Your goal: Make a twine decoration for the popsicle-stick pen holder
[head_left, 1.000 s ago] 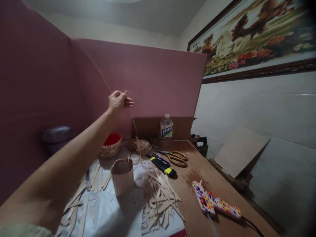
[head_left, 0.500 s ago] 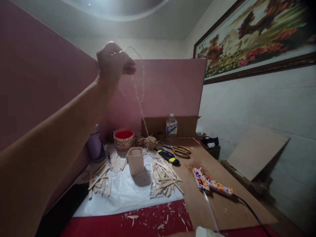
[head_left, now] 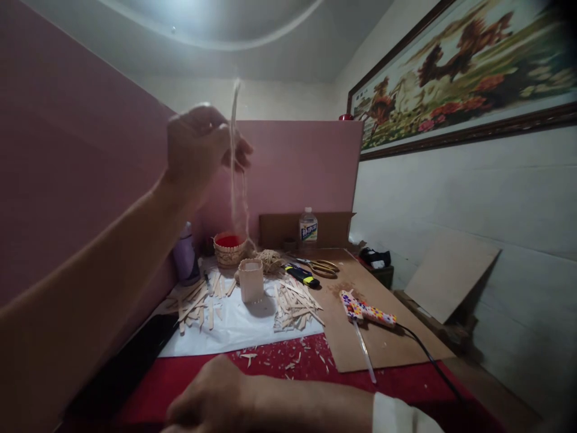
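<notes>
My left hand (head_left: 205, 141) is raised high in the upper left, its fingers pinched on a length of twine (head_left: 233, 174). Below it the strand hangs toward a ball of twine (head_left: 270, 261) on the table, and a blurred loop rises above the fingers. My right hand (head_left: 210, 391) lies low at the bottom edge over the red cloth, its fingers curled. Whatever it holds, if anything, is hidden. A small box of wooden sticks (head_left: 251, 281) stands upright in front of the ball, next to loose stick pieces (head_left: 297, 307).
A stick-covered pot with red inside (head_left: 229, 249) stands behind the box. On the brown board (head_left: 396, 349) lie scissors (head_left: 320, 266), a utility knife (head_left: 302, 275) and a flowered glue gun (head_left: 365, 310) with a cord. Bottles (head_left: 308, 227) stand at the back; a black object (head_left: 130, 361) lies left.
My left hand has come down slightly in view, and the twine now forms a tall blurred loop beside it. My right hand and forearm have come into view at the bottom.
</notes>
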Motion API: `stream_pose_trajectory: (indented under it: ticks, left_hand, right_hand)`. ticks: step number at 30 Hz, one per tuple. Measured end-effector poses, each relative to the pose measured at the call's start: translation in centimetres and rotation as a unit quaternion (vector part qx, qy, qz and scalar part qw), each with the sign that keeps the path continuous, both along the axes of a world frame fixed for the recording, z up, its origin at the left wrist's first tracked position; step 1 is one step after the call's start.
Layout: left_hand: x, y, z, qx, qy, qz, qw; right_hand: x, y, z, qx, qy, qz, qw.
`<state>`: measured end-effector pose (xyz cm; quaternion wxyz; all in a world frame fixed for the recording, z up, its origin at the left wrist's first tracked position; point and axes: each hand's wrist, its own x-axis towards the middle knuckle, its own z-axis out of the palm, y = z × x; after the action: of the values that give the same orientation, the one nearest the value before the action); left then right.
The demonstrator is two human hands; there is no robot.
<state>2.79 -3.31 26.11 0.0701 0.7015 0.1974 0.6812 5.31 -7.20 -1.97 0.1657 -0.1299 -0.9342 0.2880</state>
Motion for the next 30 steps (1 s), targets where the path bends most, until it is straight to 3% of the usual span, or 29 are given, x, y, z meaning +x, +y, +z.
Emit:
stream_pose_trajectory:
  ticks: [1,3,6,8,10,13,16,19,22,26,30]
  left_hand:
    - [0.0,-0.6,-1.0,-0.01,-0.006,-0.013,1.0]
    - [0.0,-1.5,-3.3,-0.017,0.017,-0.05,0.998]
    - [0.0,-2.2,-7.2,-0.079,0.081,-0.091,0.989]
    - [0.5,-2.5,-10.1,-0.135,0.136,-0.077,0.978]
    - [1.3,-2.8,-13.1,-0.185,0.19,-0.084,0.96]
    - [2.8,-3.5,-17.6,-0.213,0.245,-0.099,0.941]
    - [4.0,-3.9,-21.6,-0.226,0.332,-0.128,0.907]
    - [4.4,-3.2,-24.7,-0.193,0.42,-0.077,0.884]
    - [4.0,-1.2,-27.1,-0.161,0.466,-0.068,0.867]
    - [3.5,1.9,-29.4,-0.144,0.456,0.02,0.878]
    - [3.6,3.7,-31.2,-0.107,0.408,0.04,0.906]
  right_hand:
    - [1.1,0.3,0.3,-0.032,0.06,-0.067,0.995]
    - [3.2,1.3,0.9,-0.126,0.172,-0.214,0.953]
    - [6.3,4.0,2.2,-0.268,0.285,-0.309,0.867]
    - [8.5,6.4,3.3,-0.263,0.338,-0.372,0.824]
    - [10.5,8.9,4.3,-0.193,0.348,-0.442,0.804]
    - [12.6,12.9,5.4,-0.015,0.254,-0.531,0.808]
    - [12.9,16.6,5.5,0.132,0.008,-0.519,0.845]
    - [11.7,19.9,4.9,0.146,-0.076,-0.485,0.859]
    - [10.0,23.0,4.0,0.137,-0.124,-0.465,0.866]
    - [8.6,26.0,2.8,0.135,-0.167,-0.442,0.871]
    - [8.9,27.3,2.9,0.167,-0.168,-0.434,0.869]
